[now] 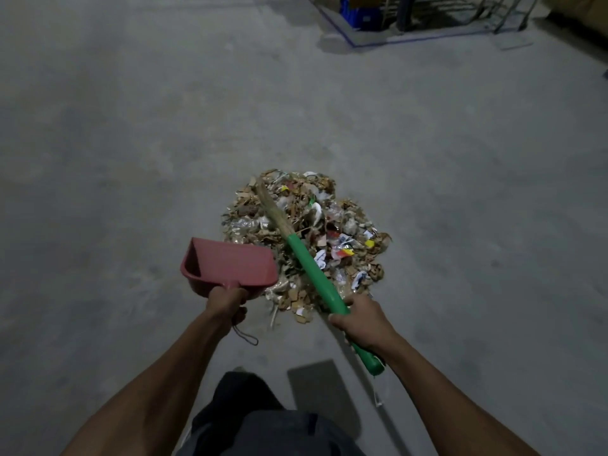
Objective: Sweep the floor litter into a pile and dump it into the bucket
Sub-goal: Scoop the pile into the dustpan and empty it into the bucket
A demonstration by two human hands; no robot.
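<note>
Now L grip (227, 299) holds dustpan (230, 264), R grip (362, 320) holds broom (309, 268) over litter pile (345, 225).

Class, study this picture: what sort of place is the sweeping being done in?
Probably a warehouse or workshop: a bare concrete floor, blue tape lines marking a bay, and blue crates beside metal frames at the back.

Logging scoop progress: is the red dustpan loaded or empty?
Empty: the dustpan interior shows bare red plastic; the litter pile sits beside it.

Dim grey concrete floor (164, 126), blue tape line (427, 39) — blue crates (353, 13), metal frames (513, 11)
</note>
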